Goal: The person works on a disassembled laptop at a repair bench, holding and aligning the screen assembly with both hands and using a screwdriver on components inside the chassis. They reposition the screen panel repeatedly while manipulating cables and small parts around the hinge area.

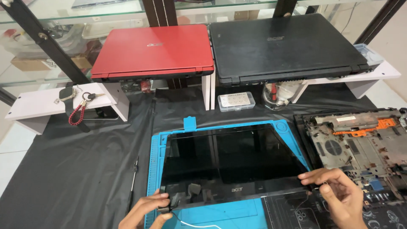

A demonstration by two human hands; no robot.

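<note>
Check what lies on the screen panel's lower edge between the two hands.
Head view: between left hand and right hand, only the screen panel bezel; nothing on it.

Left of the blue mat [153,169], the black sheet [85,169] on the bench lies open, with only a thin screwdriver [133,182] just beside the mat's edge. Behind the screen panel [229,163], a small clear parts box [236,101] and a jar [277,95] stand before the white risers [206,91]. The opened laptop base [360,148] crowds the right side.
</note>
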